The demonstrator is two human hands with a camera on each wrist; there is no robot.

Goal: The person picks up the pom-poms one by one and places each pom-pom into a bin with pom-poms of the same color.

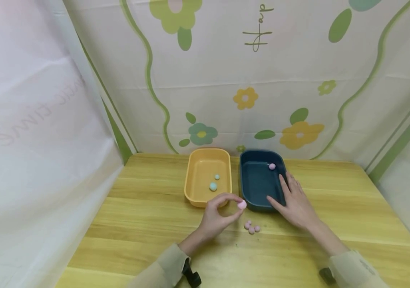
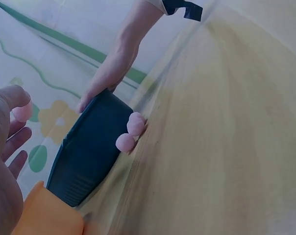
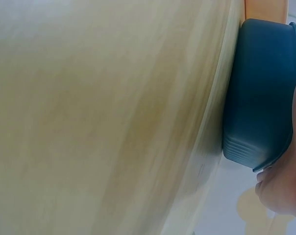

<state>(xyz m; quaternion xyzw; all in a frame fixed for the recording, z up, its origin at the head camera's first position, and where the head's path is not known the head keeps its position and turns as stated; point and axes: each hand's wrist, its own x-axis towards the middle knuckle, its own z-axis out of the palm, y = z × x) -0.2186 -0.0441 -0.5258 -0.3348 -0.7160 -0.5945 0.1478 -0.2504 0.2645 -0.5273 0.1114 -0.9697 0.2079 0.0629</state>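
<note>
In the head view, my left hand (image 1: pixel 216 218) pinches a small pink ball (image 1: pixel 241 204) between thumb and index finger. It is in front of the gap between a yellow tray (image 1: pixel 190 176) and a dark blue tray (image 1: pixel 257 182). My right hand (image 1: pixel 298 206) holds the blue tray's right side, thumb reaching over the rim; fingertips curl below the rim in the right wrist view. Inside the blue tray lies one pink ball (image 1: pixel 272 166). Two light green balls (image 1: pixel 213 186) lie in the yellow tray. Several pink balls (image 1: pixel 251 231) sit together on the table before the blue tray.
Both trays stand side by side at the back of the wooden table (image 1: pixel 147 220). A printed curtain (image 1: pixel 205 80) hangs right behind them, and a white cloth (image 1: pixel 46 160) hangs along the left. Dark straps (image 1: pixel 192 276) show at the wrists.
</note>
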